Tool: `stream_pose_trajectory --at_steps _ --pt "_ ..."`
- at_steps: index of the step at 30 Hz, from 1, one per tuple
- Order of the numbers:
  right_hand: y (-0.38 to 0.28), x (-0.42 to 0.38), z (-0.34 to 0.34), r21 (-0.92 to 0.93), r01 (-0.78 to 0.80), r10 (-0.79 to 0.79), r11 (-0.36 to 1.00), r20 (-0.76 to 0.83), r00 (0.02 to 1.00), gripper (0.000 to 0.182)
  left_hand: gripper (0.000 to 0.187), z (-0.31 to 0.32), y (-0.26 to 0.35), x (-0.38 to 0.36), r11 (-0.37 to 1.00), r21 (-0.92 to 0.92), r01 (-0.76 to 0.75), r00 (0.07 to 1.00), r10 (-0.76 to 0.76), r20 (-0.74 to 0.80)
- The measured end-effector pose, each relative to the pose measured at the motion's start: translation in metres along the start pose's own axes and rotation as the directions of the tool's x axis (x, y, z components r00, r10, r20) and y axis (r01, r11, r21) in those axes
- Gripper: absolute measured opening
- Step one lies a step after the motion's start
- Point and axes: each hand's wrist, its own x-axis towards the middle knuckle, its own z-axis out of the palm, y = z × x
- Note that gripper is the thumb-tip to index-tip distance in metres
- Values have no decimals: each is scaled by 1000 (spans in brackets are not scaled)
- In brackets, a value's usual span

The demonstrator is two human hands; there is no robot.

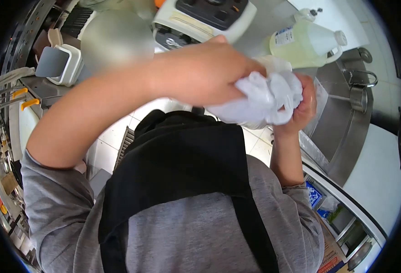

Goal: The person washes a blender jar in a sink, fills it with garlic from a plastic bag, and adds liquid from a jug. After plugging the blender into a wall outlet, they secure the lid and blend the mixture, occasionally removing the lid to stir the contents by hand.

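A crumpled white plastic bag (273, 93) is bunched up in front of my chest, between both hands. My left hand (214, 68) reaches across from the left, its fingers closed on the near side of the bag and slightly smeared by motion. My right hand (306, 102) wraps the bag's right side, fingers curled round it. Part of the bag hangs loose below the hands. Whatever the bag contains, if anything, cannot be made out.
Beyond my hands stands a white and black appliance base (205, 18). A jug of pale yellow liquid (296, 43) is at the back right, near metal cups (358, 98) on a steel surface (346, 132). A white container (66, 66) and yellow-handled tools (30, 103) lie left.
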Motion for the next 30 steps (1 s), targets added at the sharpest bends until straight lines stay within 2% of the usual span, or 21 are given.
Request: stream_pose_trajectory --at_steps 1,2,3,4,6,8,10,11,12,14,15,16,18,19,20,22,24,26,27,28,30 --pt "-8 4 7 8 24 -24 1000 -6 1000 29 27 -6 7 -16 996 68 57 998 -59 24" --pt "-15 8 15 10 207 -207 978 -7 978 23 27 -5 6 -36 991 131 -5 1000 7 -12" --pt "-22 12 22 15 383 -383 924 -8 924 19 28 -9 10 -58 990 140 29 997 -39 67" --pt "-26 15 27 27 407 -407 913 -15 914 19 29 -12 15 -79 986 151 65 986 -87 143" --pt "-38 17 36 66 547 -549 834 184 815 25 30 -10 21 -127 975 218 45 998 -53 33" --pt "-67 20 62 58 566 -565 822 208 799 27 26 -10 19 -164 981 181 74 996 -65 -54" --pt "-91 25 88 396 378 -513 837 324 795 31 18 -13 15 -193 988 150 32 946 19 -323" --pt "-109 24 99 416 282 -456 865 413 789 34 13 -15 13 -206 990 141 6 931 46 -362" --pt "-120 25 109 416 295 -465 860 401 789 34 13 -15 9 -220 988 156 4 930 54 -363" --pt "-136 25 127 511 232 -522 828 552 650 32 15 -16 2 -243 983 103 -150 854 181 -489" --pt "-145 19 135 531 201 -522 823 570 634 23 16 -21 4 -256 978 90 -187 851 207 -483" --pt "-155 17 141 525 207 -519 825 561 645 23 16 -25 7 -268 976 98 -196 854 219 -471" --pt "-174 13 150 411 414 -584 812 556 592 20 24 -33 13 -290 973 -13 -229 833 189 -520" --pt "-180 10 155 341 523 -623 781 489 611 25 29 -37 10 -300 972 22 -234 839 213 -500" --pt "-187 9 160 329 533 -625 779 478 617 25 29 -42 12 -306 969 36 -243 841 229 -491" --pt "-199 9 164 229 602 -644 765 280 712 25 27 -51 21 -317 977 123 -177 825 215 -523" --pt "-207 17 155 198 642 -671 741 195 715 26 20 -65 32 -325 961 236 -146 836 247 -490" --pt "-215 27 145 164 678 -696 717 115 709 27 23 -73 37 -325 839 508 -193 786 443 -432" --pt "-220 32 139 134 722 -729 679 2 685 27 25 -77 39 -327 771 607 -194 782 495 -378" --pt "-226 39 133 97 762 -754 641 -108 648 27 25 -80 37 -323 763 613 -206 774 510 -374" --pt "-236 54 116 12 806 -800 592 -115 589 26 30 -81 29 -309 532 812 -238 581 748 -320"
